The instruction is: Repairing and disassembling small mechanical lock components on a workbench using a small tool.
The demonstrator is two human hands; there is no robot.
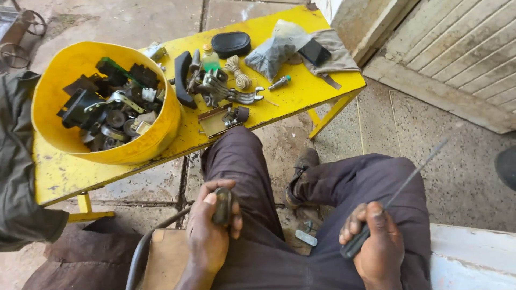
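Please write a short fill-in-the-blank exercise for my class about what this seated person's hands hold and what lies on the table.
1. The right hand grips a black-handled ____ with a thin metal shaft.
2. The left hand holds a small dark metal part over the person's ____.
3. The round yellow plastic bowl of dark metal parts sits on a ____ table.

Missing words: screwdriver; lap; yellow

Tub [80, 64] full of parts [110, 110] sits on the left end of the bench [301, 91]. Right of it there's a pile of levers [215, 88], then a cord coil [238, 72], with a bag [274, 51] and cloth [336, 56] at the far right end. A pouch [231, 44] lies behind the levers, and a bracket [223, 119] sits at the near edge.
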